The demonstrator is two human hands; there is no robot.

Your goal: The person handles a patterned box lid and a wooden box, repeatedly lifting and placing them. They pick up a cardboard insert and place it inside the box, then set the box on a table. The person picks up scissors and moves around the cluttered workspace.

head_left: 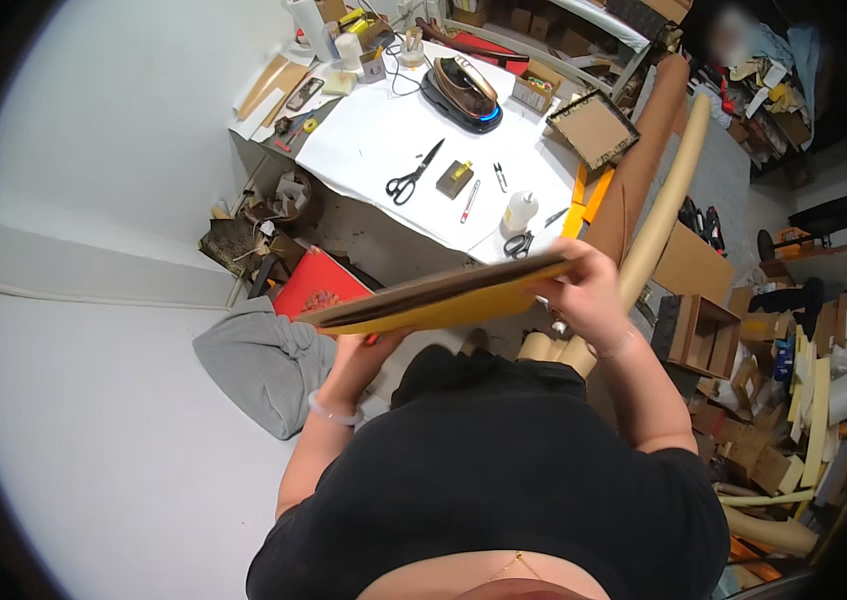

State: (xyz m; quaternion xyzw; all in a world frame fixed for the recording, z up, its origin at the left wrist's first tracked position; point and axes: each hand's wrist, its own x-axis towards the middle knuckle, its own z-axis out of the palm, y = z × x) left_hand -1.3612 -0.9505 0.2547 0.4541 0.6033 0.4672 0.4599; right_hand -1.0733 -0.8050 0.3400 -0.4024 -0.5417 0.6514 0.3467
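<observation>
A flat, wide panel [454,303], yellow on the side toward me and brown-grey along its upper edge, is held in front of my body, between me and the table. My right hand [587,290] grips its right end, with the thumb on the near side. Under the left end, my left hand [362,358] closes on the lower edge; most of its fingers are hidden behind the panel. Beyond the panel, a white-covered table [354,140] holds black scissors [407,185], an iron [466,92] with a blue light, and a clear bottle [521,212].
Long brown and beige rolls [689,165] lean along the table's right side. A shallow framed tray [594,130] sits at its right corner. Grey cloth [264,360] and a red sheet [319,283] lie left of me. Cardboard boxes and scraps [754,440] are piled at right.
</observation>
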